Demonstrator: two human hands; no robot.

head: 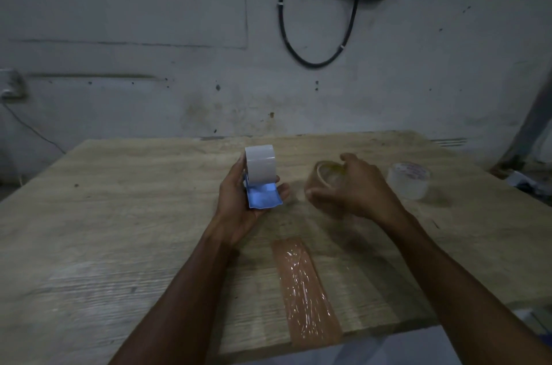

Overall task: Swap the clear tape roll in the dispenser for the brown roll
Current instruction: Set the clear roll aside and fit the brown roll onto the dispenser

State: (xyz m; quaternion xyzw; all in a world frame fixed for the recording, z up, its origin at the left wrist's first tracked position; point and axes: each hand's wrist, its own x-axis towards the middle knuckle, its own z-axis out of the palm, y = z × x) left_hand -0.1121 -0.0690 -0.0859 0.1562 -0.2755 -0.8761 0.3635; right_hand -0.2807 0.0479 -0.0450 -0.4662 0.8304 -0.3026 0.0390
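Observation:
My left hand (239, 200) holds the tape dispenser (261, 176) above the wooden table (119, 230); it has a white rounded body and a blue plate at the bottom. My right hand (355, 188) grips the brown tape roll (321, 178) by its rim, just right of the dispenser and close over the table. The clear tape roll (409, 181) lies flat on the table to the right of my right hand, apart from it. Whether a roll sits inside the dispenser is hidden by its white cover.
A strip of brown tape (304, 284) is stuck to the table, running to its near edge. A grey wall with a looping black cable (316, 63) stands behind the table. The table's right edge is just past the clear roll.

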